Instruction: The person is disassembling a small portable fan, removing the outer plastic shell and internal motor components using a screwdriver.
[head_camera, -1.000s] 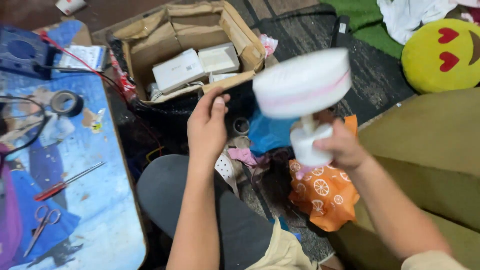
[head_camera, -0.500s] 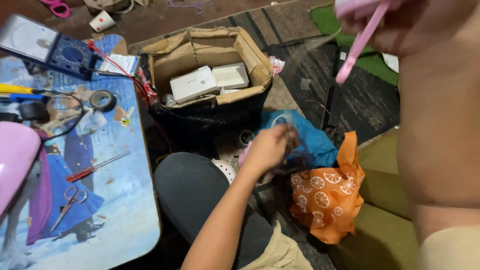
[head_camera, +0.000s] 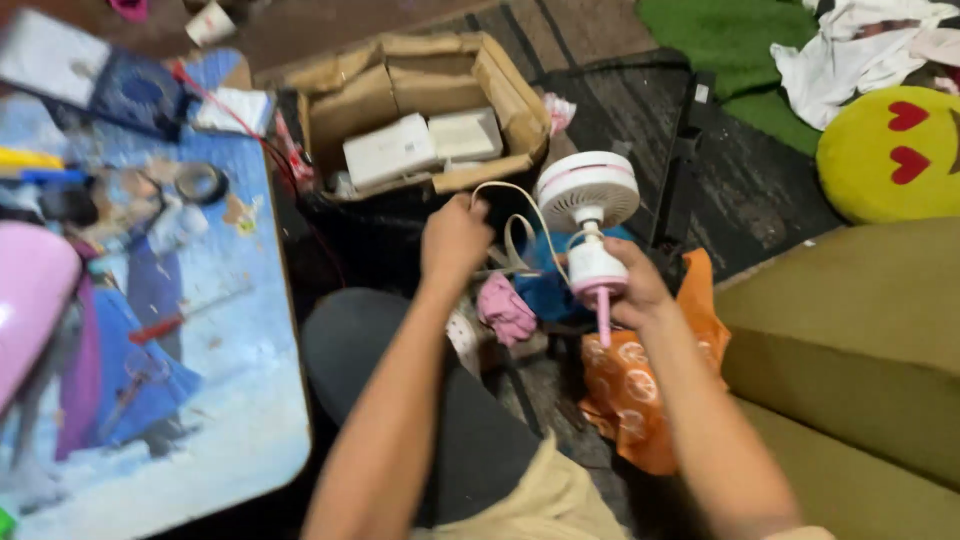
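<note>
While the right hand (head_camera: 635, 290) closes around the body of a small white and pink fan (head_camera: 590, 225), holding it upright above an orange bag (head_camera: 650, 400), the left hand (head_camera: 455, 240) pinches the white cord (head_camera: 520, 205) that loops from the fan. Both hands sit just in front of an open cardboard box (head_camera: 510, 95) with white boxes (head_camera: 420, 148) inside. A table (head_camera: 230, 380) with a colourful printed top stands to the left, cluttered with tools. A yellow cushion (head_camera: 885, 160) with red hearts lies to the right, beside an olive sofa (head_camera: 860, 340).
</note>
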